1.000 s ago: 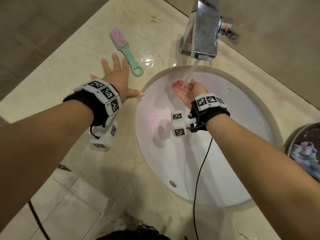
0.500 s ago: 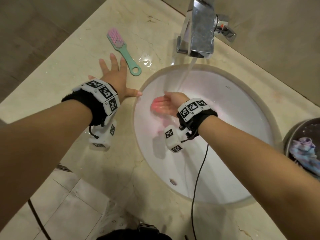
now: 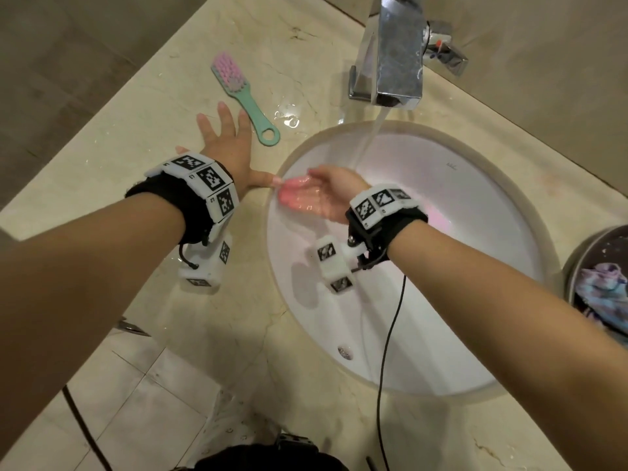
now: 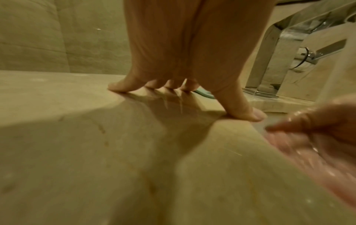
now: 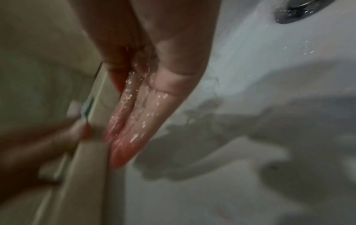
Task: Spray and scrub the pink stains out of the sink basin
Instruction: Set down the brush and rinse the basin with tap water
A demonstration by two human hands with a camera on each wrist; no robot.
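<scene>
The left hand [image 3: 227, 144] lies flat on the counter [image 3: 142, 107] at about 10 o'clock from the basin [image 3: 475, 300], fingers spread and straight, holding nothing; its thumb tip reaches the rim. In the left wrist view the fingertips [image 4: 117, 88] press the stone and the palm arches above it.

The right hand [image 3: 316, 195] is inside the basin at its 10 o'clock wall, palm up, fingers straight and together, wet and tinted pink, holding nothing. Its fingertips [image 5: 119, 156] sit just beside the rim, close to the left thumb; whether they touch the wall cannot be told.

The tap [image 3: 397, 59] stands at 12 o'clock and a stream of water [image 3: 368, 141] falls from it into the basin just behind the right hand. A faint pink stain [image 3: 438, 219] shows on the white wall by the right wrist. The drain [image 5: 296, 10] is visible in the right wrist view.

The brush [image 3: 243, 96], with pink bristles and a green handle, lies on the counter at 11 o'clock, just beside the left fingers, with a small puddle [image 3: 289, 119] next to its ring end. A dark bowl [image 3: 601, 280] holding crumpled cloth sits at 3 o'clock.
</scene>
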